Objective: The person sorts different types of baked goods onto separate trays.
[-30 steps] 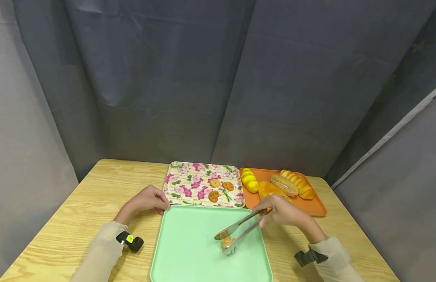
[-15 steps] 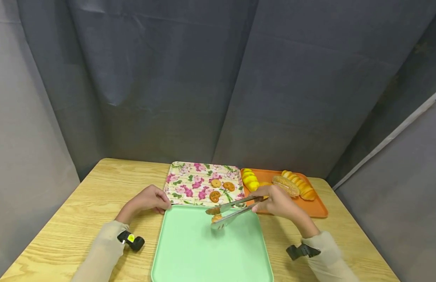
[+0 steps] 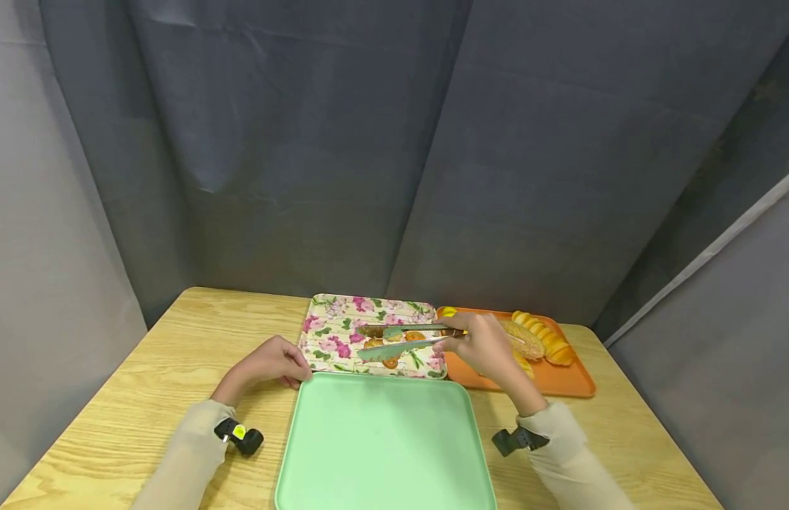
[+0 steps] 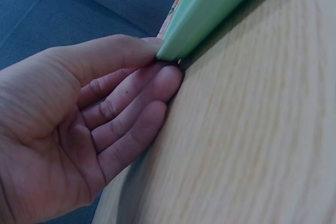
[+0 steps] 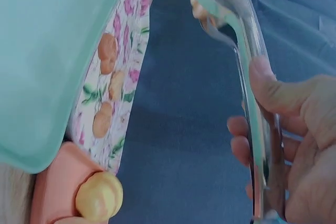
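My left hand (image 3: pixel 273 363) pinches the far left corner of a light green tray (image 3: pixel 382 443); in the left wrist view the thumb (image 4: pixel 123 51) lies at the corner and the fingertips sit beneath it. My right hand (image 3: pixel 480 347) grips metal tongs (image 3: pixel 401 348) and holds them above a floral tray (image 3: pixel 331 346). Between the tong tips is a small brown cookie (image 5: pixel 198 9), partly covered by the metal. Three cookies lie on the floral tray, among them a pretzel-shaped one (image 5: pixel 107 51); the tongs overlap them in the head view.
An orange tray (image 3: pixel 554 384) stands right of the floral one, with several breads on it, including a sliced loaf (image 3: pixel 547 340) and a yellow roll (image 5: pixel 100 196). The wooden table (image 3: pixel 139 397) meets dark curtains (image 3: pixel 292 177) behind.
My right hand has carried the tongs and the cookie from over the green tray, away from me and slightly left, to above the floral tray. The left hand stays at its corner.
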Demonstrator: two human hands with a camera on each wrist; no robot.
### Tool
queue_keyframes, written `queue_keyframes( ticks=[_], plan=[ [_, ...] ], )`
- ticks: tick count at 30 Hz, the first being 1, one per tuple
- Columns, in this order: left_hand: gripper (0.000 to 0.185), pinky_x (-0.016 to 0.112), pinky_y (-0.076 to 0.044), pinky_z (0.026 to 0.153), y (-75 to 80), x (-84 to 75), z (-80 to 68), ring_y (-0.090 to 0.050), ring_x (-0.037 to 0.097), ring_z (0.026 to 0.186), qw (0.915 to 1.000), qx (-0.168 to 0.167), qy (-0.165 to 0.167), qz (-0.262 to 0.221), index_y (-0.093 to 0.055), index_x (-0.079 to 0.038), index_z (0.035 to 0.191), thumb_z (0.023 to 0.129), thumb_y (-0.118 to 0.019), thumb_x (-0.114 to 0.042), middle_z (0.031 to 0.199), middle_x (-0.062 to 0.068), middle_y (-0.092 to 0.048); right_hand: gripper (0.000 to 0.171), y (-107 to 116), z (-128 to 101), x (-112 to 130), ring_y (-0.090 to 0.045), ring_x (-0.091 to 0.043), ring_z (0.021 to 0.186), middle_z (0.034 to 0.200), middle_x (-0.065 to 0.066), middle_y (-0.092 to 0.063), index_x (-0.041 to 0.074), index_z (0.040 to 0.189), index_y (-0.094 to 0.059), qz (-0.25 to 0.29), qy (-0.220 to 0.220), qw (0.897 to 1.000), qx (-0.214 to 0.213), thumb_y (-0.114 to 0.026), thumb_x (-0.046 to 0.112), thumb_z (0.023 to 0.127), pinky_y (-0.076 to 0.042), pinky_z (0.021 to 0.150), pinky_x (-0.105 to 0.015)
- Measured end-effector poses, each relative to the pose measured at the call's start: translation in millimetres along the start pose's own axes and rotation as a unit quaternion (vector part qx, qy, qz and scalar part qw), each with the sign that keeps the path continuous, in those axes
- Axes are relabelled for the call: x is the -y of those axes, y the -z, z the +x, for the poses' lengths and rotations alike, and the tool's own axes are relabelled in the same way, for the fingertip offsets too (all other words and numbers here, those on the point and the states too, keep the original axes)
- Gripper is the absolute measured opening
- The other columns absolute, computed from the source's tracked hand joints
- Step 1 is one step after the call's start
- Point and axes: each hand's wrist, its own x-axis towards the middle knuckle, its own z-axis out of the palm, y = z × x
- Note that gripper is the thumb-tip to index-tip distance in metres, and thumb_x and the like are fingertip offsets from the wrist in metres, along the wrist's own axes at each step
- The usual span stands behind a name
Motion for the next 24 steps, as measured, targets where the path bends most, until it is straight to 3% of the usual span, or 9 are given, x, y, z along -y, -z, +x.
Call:
queue_keyframes(
  ticks=[5,12,17,21,24],
  plan=[
    [0.014,0.032,-0.059,0.063,0.3,-0.9,0.7,-0.069,0.015,0.064,1.0000,-0.001,0.004,-0.002,-0.079,-0.003,0.088,0.085,-0.082,-0.016,0.079,0.005,-0.075,0.042,-10,11,7,-0.047,-0.007,0.055,0.072,0.001,-0.070,0.011,0.110,-0.081,-0.042,-0.014,0.998,-0.051,-0.089,0.032,0.074,-0.041,0.067,-0.032],
    [0.014,0.033,-0.060,0.064,0.0,2.9,1.2,-0.070,0.016,0.064,1.0000,0.003,-0.001,-0.007,-0.079,-0.002,0.088,0.085,-0.082,-0.016,0.080,0.006,-0.076,0.043,-30,24,11,-0.041,-0.014,0.057,0.063,-0.001,-0.058,0.012,0.115,-0.079,-0.061,-0.055,0.995,-0.052,-0.088,0.031,0.077,-0.029,0.071,-0.036],
    [0.016,0.033,-0.060,0.063,-1.1,1.6,-0.9,-0.070,0.015,0.063,1.0000,0.002,-0.004,-0.008,-0.079,-0.001,0.089,0.085,-0.082,-0.016,0.080,0.007,-0.076,0.042,-46,31,11,-0.040,-0.017,0.058,0.070,-0.005,-0.065,0.013,0.117,-0.078,-0.075,-0.082,0.993,-0.041,-0.087,0.030,0.079,-0.024,0.070,-0.036],
    [0.016,0.033,-0.060,0.063,-1.5,-1.4,-3.0,-0.069,0.014,0.062,0.9999,0.002,-0.010,-0.010,-0.078,0.001,0.089,0.085,-0.081,-0.014,0.078,0.008,-0.075,0.043,-59,34,9,-0.050,-0.017,0.063,0.088,-0.006,-0.076,0.013,0.116,-0.079,-0.104,-0.084,0.990,-0.043,-0.088,0.031,0.078,-0.027,0.070,-0.035],
    [0.016,0.033,-0.060,0.063,-1.4,-2.7,-3.7,-0.069,0.014,0.062,0.9998,0.002,-0.013,-0.011,-0.078,0.002,0.089,0.085,-0.082,-0.014,0.078,0.009,-0.075,0.041,-68,37,7,-0.057,-0.020,0.066,0.087,-0.006,-0.078,0.013,0.114,-0.080,-0.109,-0.085,0.989,-0.046,-0.089,0.031,0.077,-0.030,0.071,-0.037]
  ],
)
